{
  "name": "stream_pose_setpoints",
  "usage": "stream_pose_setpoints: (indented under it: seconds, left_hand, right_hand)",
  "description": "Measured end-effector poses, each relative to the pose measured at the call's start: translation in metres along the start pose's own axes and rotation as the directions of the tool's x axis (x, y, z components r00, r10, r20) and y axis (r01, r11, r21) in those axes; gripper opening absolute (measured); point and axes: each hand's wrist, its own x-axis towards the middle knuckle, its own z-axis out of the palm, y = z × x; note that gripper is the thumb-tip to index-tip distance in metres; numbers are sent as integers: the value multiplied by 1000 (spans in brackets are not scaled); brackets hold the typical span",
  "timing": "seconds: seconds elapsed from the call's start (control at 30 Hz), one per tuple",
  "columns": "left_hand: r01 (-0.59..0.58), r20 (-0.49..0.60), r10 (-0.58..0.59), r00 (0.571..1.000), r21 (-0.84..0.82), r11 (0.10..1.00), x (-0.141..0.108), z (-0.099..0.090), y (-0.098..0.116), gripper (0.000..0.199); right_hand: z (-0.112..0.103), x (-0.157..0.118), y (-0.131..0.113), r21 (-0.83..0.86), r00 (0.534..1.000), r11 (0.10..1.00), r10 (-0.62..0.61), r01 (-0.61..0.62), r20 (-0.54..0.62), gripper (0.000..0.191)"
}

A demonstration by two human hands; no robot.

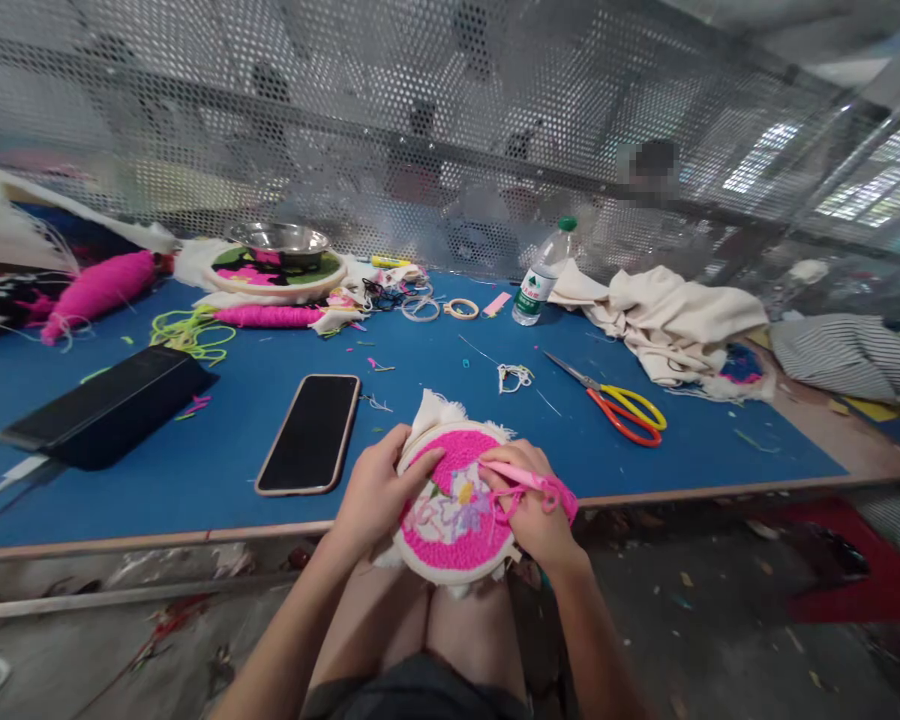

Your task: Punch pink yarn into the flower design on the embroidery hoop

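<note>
A round embroidery hoop [457, 570] holds white fabric, tilted between my lap and the table edge. Looped pink yarn [450, 550] fills much of it, around a pale flower [466, 500] with a yellow centre. My left hand [382, 485] is closed on the hoop's left rim, its thumb lying over the pink loops. In my right hand [534, 515] is a pink punch needle [516, 472], its tip angled toward the flower's upper right. Pink yarn trails from the tool over that hand. The needle's very tip is too small to make out.
On the blue table lie a phone [309, 435], a black box-shaped device [112, 405] with a cable, scissors [619, 405] and white thread [513, 377]. Farther back are a water bottle [541, 280], cream cloth [667, 310], a metal bowl [279, 238] and pink yarn [105, 290]. Perforated metal panels stand behind.
</note>
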Motion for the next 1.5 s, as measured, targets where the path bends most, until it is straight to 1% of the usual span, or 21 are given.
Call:
stream_pose_setpoints:
  seconds: [0.07, 0.13, 0.2, 0.3, 0.37, 0.73, 0.9, 1.13, 1.23, 1.33, 1.43, 1.5]
  left_hand:
    - [17, 5, -17, 1000, -3, 1000, 2, 0, -2, 35]
    - [32, 5, -32, 999, -14, 999, 5, 0, -4, 35]
    - [45, 16, -45, 999, -27, 999, 8, 0, -5, 35]
    - [53, 25, -53, 998, -23, 998, 10, 0, -6, 35]
    - [52, 12, -52, 999, -5, 999, 10, 1, -7, 35]
    - [24, -14, -23, 1000, 46, 999, 5, 1, -4, 37]
    - [11, -23, -10, 1000, 65, 998, 4, 1, -2, 38]
    - [10, -10, -9, 1000, 93, 996, 6, 2, -2, 37]
    - [0, -10, 1, 1000, 100, 995, 5, 2, -3, 38]
    - [-34, 1, 34, 999, 87, 996, 2, 1, -2, 36]
    - [-63, -5, 63, 998, 46, 997, -1, 0, -1, 34]
    - [-56, -9, 57, 998, 29, 998, -1, 0, -1, 34]
  right_hand:
    - [1, -2, 5, 88, 999, 996, -15, 18, -44, 14]
    - [3, -3, 9, 142, 995, 989, -33, 46, -89, 15]
    - [5, -5, 10, 139, 995, 990, -19, 33, -102, 16]
    - [6, -4, 9, 110, 991, 993, 58, -45, -117, 15]
    - [7, -3, 7, 117, 986, 990, 92, -77, -136, 15]
    - [4, -2, 6, 186, 961, 976, 159, -117, -228, 15]
    - [5, -3, 9, 196, 960, 975, 149, -103, -236, 12]
    - [2, -3, 1, 120, 969, 988, 123, -99, -213, 19]
    - [1, -3, -6, 86, 973, 990, 123, -108, -196, 17]
    - [2, 0, -13, -48, 984, 992, 107, -115, -139, 15]
    - [4, 3, -15, -201, 995, 976, 67, -81, -79, 15]
    - [4, 4, -13, -213, 998, 976, 38, -47, -48, 16]
